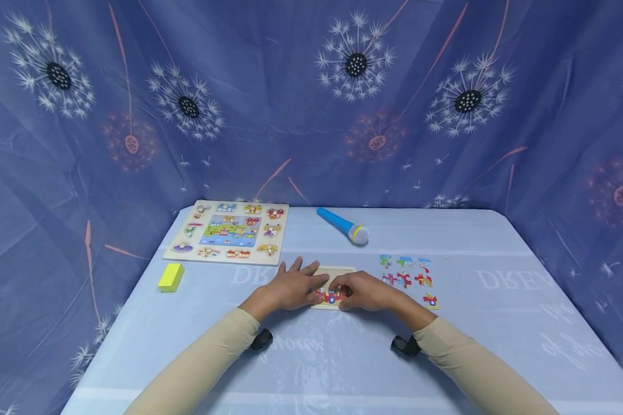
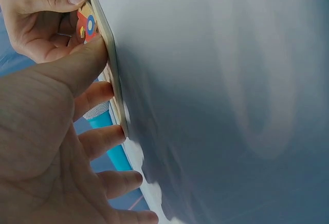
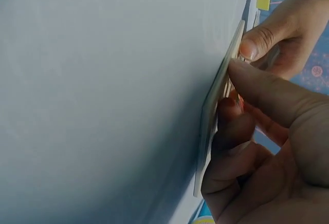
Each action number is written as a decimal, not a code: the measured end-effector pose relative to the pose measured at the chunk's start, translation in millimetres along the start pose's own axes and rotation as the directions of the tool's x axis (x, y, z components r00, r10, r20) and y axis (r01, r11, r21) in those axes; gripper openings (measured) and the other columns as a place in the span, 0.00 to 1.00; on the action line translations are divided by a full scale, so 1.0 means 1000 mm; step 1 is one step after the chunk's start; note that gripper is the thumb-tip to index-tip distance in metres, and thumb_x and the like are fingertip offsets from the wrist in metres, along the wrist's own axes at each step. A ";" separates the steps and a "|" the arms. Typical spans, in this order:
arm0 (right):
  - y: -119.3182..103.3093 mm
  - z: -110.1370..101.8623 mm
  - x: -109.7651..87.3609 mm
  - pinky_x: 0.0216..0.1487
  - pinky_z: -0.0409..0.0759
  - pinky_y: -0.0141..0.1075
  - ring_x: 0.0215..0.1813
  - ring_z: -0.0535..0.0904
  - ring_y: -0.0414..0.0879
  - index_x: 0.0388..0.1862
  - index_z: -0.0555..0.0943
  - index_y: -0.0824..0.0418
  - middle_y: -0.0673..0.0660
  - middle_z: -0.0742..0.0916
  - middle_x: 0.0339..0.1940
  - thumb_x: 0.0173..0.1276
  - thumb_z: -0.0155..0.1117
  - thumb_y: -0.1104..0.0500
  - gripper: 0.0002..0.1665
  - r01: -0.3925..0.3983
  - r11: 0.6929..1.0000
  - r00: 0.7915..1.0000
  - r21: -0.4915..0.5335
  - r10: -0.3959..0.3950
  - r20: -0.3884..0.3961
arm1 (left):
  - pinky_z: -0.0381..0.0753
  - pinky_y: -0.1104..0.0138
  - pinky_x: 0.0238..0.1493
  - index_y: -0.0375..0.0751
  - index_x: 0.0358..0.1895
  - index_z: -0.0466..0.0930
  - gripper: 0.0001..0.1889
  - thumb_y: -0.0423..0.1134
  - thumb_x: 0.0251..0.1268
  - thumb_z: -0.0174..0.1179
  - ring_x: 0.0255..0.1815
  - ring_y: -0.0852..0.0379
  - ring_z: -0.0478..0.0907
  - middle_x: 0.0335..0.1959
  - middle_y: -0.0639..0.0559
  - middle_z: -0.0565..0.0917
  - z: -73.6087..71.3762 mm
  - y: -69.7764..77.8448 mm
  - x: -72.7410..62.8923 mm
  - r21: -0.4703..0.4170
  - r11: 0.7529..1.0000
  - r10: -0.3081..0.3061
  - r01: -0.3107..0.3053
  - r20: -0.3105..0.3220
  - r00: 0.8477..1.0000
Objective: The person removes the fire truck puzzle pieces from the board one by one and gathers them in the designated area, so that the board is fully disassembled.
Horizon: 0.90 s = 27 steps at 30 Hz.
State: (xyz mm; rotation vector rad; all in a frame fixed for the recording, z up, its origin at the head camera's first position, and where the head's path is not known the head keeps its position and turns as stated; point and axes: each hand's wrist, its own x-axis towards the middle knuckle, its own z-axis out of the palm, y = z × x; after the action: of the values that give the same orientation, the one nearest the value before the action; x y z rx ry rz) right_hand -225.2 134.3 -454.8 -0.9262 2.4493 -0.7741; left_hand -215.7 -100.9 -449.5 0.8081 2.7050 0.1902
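Note:
A small wooden puzzle tray [image 1: 342, 269] lies on the table between the two hands. Jigsaw pieces with a red and blue picture [image 1: 331, 297] sit in its near part. My left hand [image 1: 293, 285] rests on the tray's left side with fingers spread, its thumb touching the near edge in the left wrist view. From the right, my right hand [image 1: 366, 291] reaches over the tray with curled fingers, pinching a puzzle piece at the picture's right side. Its fingers mostly hide that piece. In the right wrist view, the right thumb [image 3: 267, 88] touches the tray's edge.
Several loose puzzle pieces [image 1: 404, 279] lie right of the tray. Behind it is a blue toy microphone [image 1: 337, 221]. A larger peg puzzle board [image 1: 223, 257] lies at the back left, with a yellow block [image 1: 171, 278] nearer. A patterned blue curtain [image 1: 291, 115] hangs behind the table.

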 end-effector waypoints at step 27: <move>0.007 -0.009 -0.027 0.41 0.76 0.32 0.37 0.76 0.38 0.59 0.85 0.56 0.45 0.81 0.41 0.66 0.70 0.60 0.21 0.073 0.995 0.997 -0.069 -0.075 -0.022 | 0.51 0.29 0.71 0.61 0.77 0.66 0.31 0.59 0.75 0.55 0.81 0.32 0.49 0.82 0.48 0.59 0.000 0.002 0.000 0.002 1.000 0.004 -0.004 -0.018 1.000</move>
State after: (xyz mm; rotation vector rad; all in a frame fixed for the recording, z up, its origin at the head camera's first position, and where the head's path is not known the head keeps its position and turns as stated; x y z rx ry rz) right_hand -214.8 161.1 -447.7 -1.0434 2.4889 -0.7355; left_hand -214.4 -99.3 -449.3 0.8164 2.7212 0.1963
